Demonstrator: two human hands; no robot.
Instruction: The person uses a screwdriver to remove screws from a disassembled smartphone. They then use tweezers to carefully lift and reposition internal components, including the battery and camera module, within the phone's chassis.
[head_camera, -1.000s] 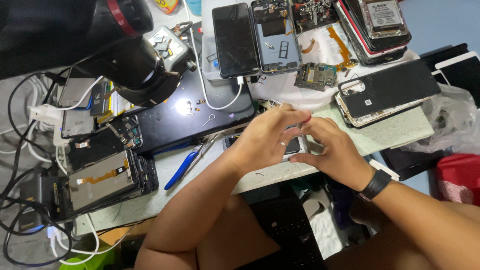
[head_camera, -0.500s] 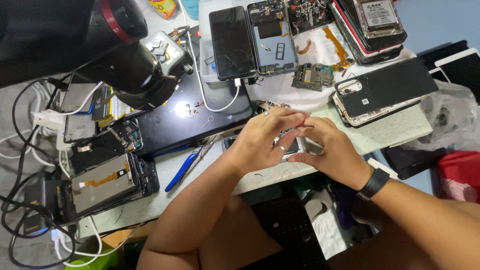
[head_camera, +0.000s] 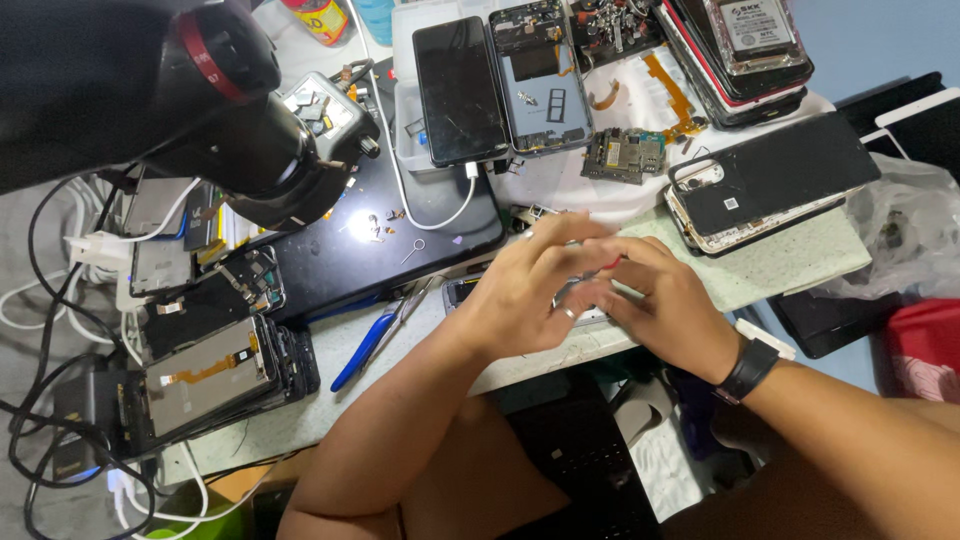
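My left hand (head_camera: 525, 285) and my right hand (head_camera: 665, 300) meet at the front edge of the pale green work mat (head_camera: 790, 262). Between them they grip a small metal-edged phone part (head_camera: 585, 298), mostly hidden under the fingers. A ring sits on my left hand. A black watch (head_camera: 748, 368) is on my right wrist. A thin silver tool tip (head_camera: 528, 236) pokes out above my left fingers; which hand holds it is unclear.
A black microscope head (head_camera: 230, 130) hangs over a black mat (head_camera: 390, 240) at left. Opened phones (head_camera: 500, 85), a circuit board (head_camera: 625, 155) and a black back cover (head_camera: 770, 185) lie behind. Blue-handled tweezers (head_camera: 365, 340), stacked screens (head_camera: 210, 375) and cables (head_camera: 60, 300) crowd the left.
Both hands have shifted slightly and closed tighter over the small part, so less of it shows than before. The view has moved a little.
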